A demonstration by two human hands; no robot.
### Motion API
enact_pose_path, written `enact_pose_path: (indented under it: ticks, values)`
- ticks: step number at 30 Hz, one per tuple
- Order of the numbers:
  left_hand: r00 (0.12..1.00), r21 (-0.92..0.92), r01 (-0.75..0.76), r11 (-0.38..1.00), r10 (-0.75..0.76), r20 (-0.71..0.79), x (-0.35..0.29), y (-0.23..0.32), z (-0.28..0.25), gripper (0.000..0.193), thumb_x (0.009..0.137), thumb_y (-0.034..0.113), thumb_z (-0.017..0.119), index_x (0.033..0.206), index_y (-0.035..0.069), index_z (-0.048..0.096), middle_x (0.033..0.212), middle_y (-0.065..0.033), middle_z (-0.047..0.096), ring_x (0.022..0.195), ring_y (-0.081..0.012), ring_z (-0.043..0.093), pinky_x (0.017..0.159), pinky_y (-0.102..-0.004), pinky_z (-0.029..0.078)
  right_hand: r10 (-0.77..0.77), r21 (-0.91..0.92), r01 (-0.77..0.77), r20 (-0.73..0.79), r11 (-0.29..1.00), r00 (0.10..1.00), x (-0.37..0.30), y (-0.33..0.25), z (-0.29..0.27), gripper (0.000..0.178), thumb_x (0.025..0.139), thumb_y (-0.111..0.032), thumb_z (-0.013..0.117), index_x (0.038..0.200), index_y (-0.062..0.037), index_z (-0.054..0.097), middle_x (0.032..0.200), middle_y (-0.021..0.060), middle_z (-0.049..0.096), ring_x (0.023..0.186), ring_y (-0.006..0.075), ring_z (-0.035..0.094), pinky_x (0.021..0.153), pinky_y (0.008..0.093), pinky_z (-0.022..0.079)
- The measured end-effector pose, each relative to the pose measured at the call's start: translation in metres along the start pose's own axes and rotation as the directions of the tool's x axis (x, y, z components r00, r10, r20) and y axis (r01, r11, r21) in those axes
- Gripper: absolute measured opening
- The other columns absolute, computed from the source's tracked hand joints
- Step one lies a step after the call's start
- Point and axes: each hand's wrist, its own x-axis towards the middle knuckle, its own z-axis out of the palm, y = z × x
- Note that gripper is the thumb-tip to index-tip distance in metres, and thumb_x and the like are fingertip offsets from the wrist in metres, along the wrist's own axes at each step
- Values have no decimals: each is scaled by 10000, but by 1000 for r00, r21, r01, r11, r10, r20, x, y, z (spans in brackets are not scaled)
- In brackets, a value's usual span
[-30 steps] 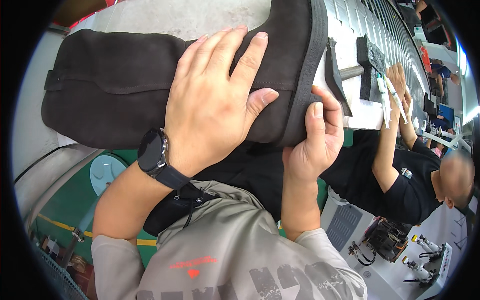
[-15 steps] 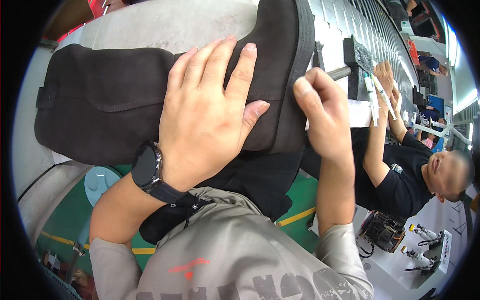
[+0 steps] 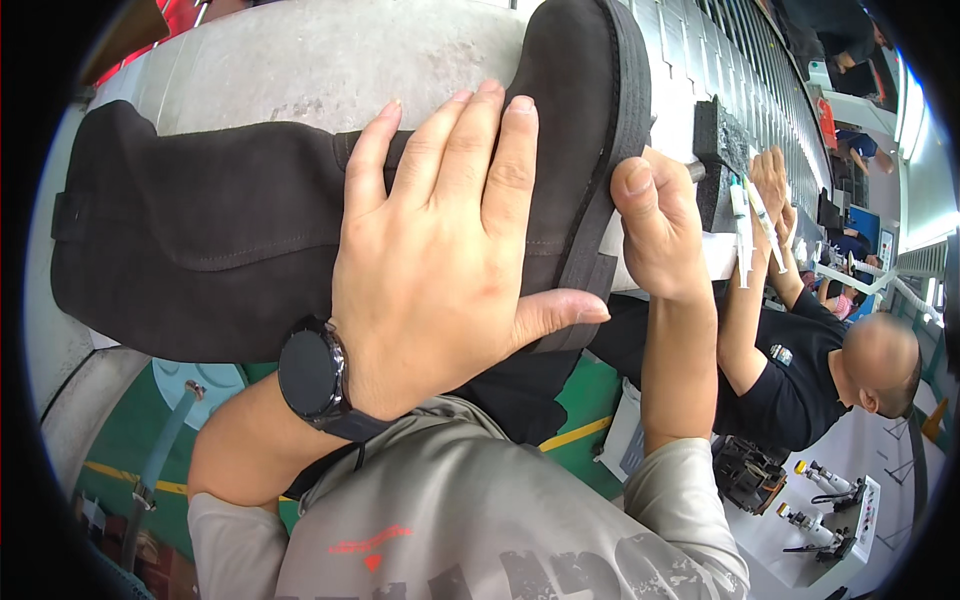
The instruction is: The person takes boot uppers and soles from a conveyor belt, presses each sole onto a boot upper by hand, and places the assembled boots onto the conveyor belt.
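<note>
A dark brown boot (image 3: 230, 240) lies on its side along the near edge of the pale surface (image 3: 270, 90), its shaft reaching toward the left edge, its toe pointing to the far edge and its sole facing right. The left hand (image 3: 430, 230) rests flat across the boot around the ankle, fingers spread toward the far edge and thumb out toward the sole, so it lies on the boot without gripping it. A black watch (image 3: 313, 372) sits on that wrist. The right hand (image 3: 660, 225) is just beside the edge of the sole, its fingers curled in and its thumb on the boot's side; whether it grasps anything inside the curl I cannot tell. Past it, farther right on the surface, a short handle (image 3: 697, 171) pokes out next to a black block (image 3: 718, 150), with two slim syringes (image 3: 741, 215) near the block. Beyond these are a co-worker's hands (image 3: 768, 178). Below the surface's near edge, toward its left corner, a light blue stool (image 3: 172, 378) stands on the green floor (image 3: 118, 430).
</note>
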Motion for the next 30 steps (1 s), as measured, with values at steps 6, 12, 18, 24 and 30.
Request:
enact_pose_path:
  ticks: [6, 12, 18, 24, 30]
  values:
    - [999, 8, -2, 1000, 2, 35, 4, 2, -4, 1244, 834, 921, 449, 1572, -80, 425, 1539, -253, 533, 1348, -407, 554, 1183, -597, 333, 45, -25, -47, -71, 999, 996, -2, -10, 5, 518, 1072, -454, 658, 842, 10, 654, 644, -24, 558, 604, 85, 446, 546, 282, 384]
    - [999, 30, -37, 999, 36, 39, 4, 0, -2, 1229, 844, 891, 495, 1557, -108, 426, 1520, -268, 534, 1318, -429, 560, 1167, -599, 355, 10, -432, -85, -172, 898, 985, 8, -41, 13, 497, 999, -360, 749, 732, 48, 650, 542, 182, 548, 455, 272, 529, 489, 391, 437]
    - [998, -92, -5, 996, 10, 59, 29, 1, -11, 1133, 872, 767, 664, 1476, -171, 465, 1364, -292, 625, 1223, -430, 608, 1061, -505, 440, -136, -77, 115, -418, 990, 898, 41, -12, 0, 404, 1010, -348, 733, 1130, 36, 687, 982, 95, 738, 926, 136, 674, 816, 290, 536]
    - [998, -98, 63, 993, -59, 38, 38, 3, -3, 1052, 881, 684, 735, 1449, -168, 495, 1185, -264, 688, 1071, -411, 655, 946, -486, 478, 76, 452, 83, -323, 888, 943, 107, -48, 6, 414, 1048, -360, 615, 1050, 23, 775, 948, 74, 726, 949, 156, 610, 933, 299, 439]
    - [999, -112, 47, 993, -44, 33, 38, -3, -4, 972, 918, 639, 728, 1431, -160, 523, 1160, -260, 696, 1053, -405, 653, 930, -477, 478, 59, 35, -59, -13, 998, 998, 117, -60, -1, 394, 989, -351, 693, 1000, 31, 789, 893, 50, 736, 816, 139, 621, 776, 295, 481]
